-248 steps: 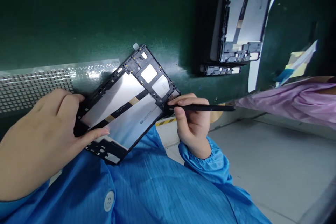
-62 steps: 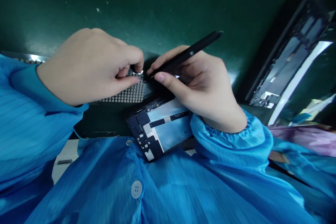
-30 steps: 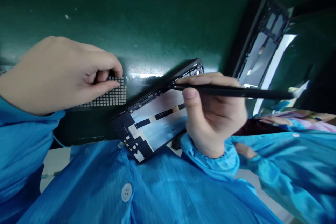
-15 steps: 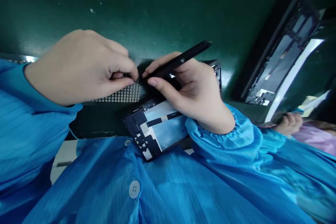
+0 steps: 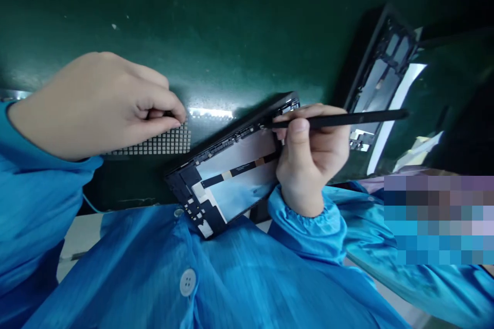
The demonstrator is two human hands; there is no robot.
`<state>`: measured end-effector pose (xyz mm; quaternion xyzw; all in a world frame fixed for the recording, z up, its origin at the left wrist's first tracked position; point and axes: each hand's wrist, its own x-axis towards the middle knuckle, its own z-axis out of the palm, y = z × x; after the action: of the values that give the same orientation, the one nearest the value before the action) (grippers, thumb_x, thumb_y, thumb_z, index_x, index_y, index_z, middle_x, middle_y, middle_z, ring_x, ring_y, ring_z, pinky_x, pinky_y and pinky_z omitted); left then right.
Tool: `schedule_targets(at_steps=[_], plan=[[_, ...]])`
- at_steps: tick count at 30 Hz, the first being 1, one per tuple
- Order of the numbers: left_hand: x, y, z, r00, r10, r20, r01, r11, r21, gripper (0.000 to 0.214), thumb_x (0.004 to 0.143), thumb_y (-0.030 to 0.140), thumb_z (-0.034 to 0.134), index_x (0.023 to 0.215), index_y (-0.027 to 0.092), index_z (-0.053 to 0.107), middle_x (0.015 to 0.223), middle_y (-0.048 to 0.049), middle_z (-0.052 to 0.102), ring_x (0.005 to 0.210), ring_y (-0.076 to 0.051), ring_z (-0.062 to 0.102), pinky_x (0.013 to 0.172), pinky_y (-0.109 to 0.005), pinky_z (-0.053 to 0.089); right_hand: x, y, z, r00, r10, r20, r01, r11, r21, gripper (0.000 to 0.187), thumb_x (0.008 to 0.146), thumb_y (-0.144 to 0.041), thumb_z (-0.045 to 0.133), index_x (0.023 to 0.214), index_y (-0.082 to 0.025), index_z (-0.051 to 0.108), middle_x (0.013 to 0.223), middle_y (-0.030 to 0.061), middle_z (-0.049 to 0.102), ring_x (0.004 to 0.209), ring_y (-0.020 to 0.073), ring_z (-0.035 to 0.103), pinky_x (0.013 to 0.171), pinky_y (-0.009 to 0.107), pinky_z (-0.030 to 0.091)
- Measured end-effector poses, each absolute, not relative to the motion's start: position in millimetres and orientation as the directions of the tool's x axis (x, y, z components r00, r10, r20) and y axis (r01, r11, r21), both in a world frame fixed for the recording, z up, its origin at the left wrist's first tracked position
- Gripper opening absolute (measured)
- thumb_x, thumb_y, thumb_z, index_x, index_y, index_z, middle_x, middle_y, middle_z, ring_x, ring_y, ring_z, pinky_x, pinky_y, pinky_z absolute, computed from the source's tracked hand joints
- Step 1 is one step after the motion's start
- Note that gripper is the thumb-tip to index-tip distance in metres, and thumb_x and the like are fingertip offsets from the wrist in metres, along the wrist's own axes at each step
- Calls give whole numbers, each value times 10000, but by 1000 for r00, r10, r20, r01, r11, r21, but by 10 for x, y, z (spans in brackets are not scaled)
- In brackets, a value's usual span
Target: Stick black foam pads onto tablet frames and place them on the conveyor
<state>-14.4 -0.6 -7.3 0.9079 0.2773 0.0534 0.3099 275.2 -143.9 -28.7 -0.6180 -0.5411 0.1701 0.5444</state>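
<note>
We count two tablet frames: one [image 5: 231,175] at centre, another [image 5: 380,79] upper right. Our right hand [image 5: 312,159] clamps the black stylus [image 5: 339,120]; our left hand [image 5: 96,105] pinches the sticker sheet [image 5: 162,141], mostly hidden.

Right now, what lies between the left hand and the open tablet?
In the head view, only bare green mat separates the left hand, pinching the sticker sheet, from the open tablet.
</note>
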Motion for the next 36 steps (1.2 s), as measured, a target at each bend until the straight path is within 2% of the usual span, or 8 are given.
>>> schedule_targets(at_steps=[6, 12, 16, 20, 24, 28, 32, 36], plan=[[-183, 9, -123, 827, 552, -108, 511, -656, 555, 604, 1096, 643, 359, 1108, 350, 888, 919, -1, 794, 733, -162, 604, 884, -343, 559, 2750, -1496, -392, 371, 834, 408, 509, 185, -841, 110, 1071, -381, 738, 1145, -301, 726, 1004, 11, 692, 897, 188, 767, 790, 347, 663], [-193, 7, -137, 824, 555, -113, 506, -632, 587, 577, 1112, 645, 399, 1138, 329, 881, 896, 0, 771, 730, -147, 571, 969, -384, 551, 2781, -1549, -206, 192, 901, 390, 679, 165, -716, 87, 1103, -322, 668, 1186, -327, 695, 1067, 40, 730, 1021, 249, 760, 927, 481, 673], [-170, -1, -88, 840, 536, -87, 475, -647, 596, 563, 1105, 610, 391, 1070, 327, 877, 914, -8, 783, 715, -161, 578, 884, -373, 523, 2615, -1455, 44, 156, 947, 280, 577, 142, -804, 120, 1091, -286, 704, 1197, -337, 729, 1107, 29, 783, 1067, 255, 786, 1003, 504, 680], [-115, 9, -30, 852, 505, -136, 489, -678, 548, 502, 1072, 504, 394, 1082, 352, 872, 957, -3, 806, 715, -171, 594, 752, -338, 459, 2402, -1201, 110, -120, 989, 85, 512, 135, -849, 88, 1080, -355, 750, 1153, -304, 751, 1143, 33, 850, 1078, 252, 829, 1025, 474, 709], [-84, 12, -25, 857, 491, -158, 493, -690, 530, 530, 1065, 489, 359, 1060, 357, 872, 959, -1, 797, 743, -190, 614, 733, -346, 452, 2323, -1075, 26, -246, 967, 62, 517, 185, -836, 45, 1082, -295, 747, 1119, -272, 760, 1172, 40, 876, 1096, 234, 845, 1038, 447, 708], [-79, 3, -19, 840, 505, -198, 524, -662, 536, 662, 1064, 547, 252, 1058, 332, 878, 929, 1, 761, 765, -177, 601, 858, -367, 535, 2326, -1105, 2, -218, 974, 62, 540, 174, -824, 78, 1078, -289, 754, 1152, -269, 768, 1184, 45, 879, 1123, 248, 848, 1052, 455, 707], [-53, 6, 1, 823, 503, -264, 553, -605, 573, 853, 1049, 694, 129, 1069, 292, 881, 947, -4, 732, 892, -202, 661, 1074, -514, 558, 2305, -1078, 8, -269, 959, 92, 552, 232, -801, 57, 1079, -235, 741, 1124, -240, 776, 1174, 50, 881, 1100, 245, 852, 1040, 448, 697], [-42, 8, -6, 796, 526, -299, 589, -563, 580, 844, 1019, 731, 174, 1076, 275, 882, 966, -15, 734, 948, -233, 686, 1097, -551, 546, 2370, -1002, 12, -220, 974, 48, 368, 129, -921, 39, 1070, -252, 766, 1098, -225, 764, 1095, 31, 862, 1027, 205, 840, 939, 372, 699]])
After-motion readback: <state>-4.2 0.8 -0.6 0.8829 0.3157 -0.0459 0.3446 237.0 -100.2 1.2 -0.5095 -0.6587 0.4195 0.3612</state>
